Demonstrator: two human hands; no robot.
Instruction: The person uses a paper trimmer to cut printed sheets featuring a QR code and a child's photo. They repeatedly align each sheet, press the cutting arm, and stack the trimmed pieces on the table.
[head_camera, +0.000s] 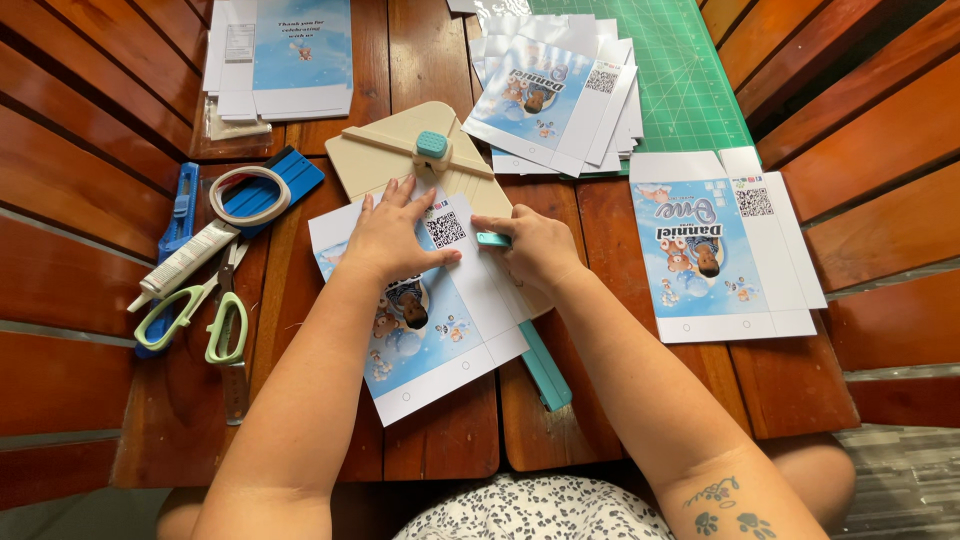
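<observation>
Item, taken with the beige trimmer board (372, 160) as landmark: a printed blue sheet (440, 335), box-template kind, lies partly on the near end of the board and hangs off it toward us over the wooden table (455, 440). We press our left hand (388, 235) flat on the sheet just this side of the board's slanted rail, fingers spread, gripping nothing, only pinning the paper. Our right hand (538, 245) sits at the board's right near edge, its grip closed around the top of a teal bar (535, 350) that runs from the board diagonally toward us; what the bar does we cannot tell for certain, though we judge it a folding or scoring blade. A teal slider (431, 145) rests on the rail at the far side of the board. To do this step well, we judge that the sheet's printed line should lie true along the bar before any pressure, the left palm should stay close to the line so the paper does not creep, and the bar should move in one even stroke, fingers kept off its edge. Left of the board: green-handled scissors (205, 315), a white tube (185, 262), a tape roll (250, 195), a blue cutter (182, 205). Right of the board: a finished template (715, 255); beyond it, a stack of prints (555, 95) on a green cutting mat (685, 70).
</observation>
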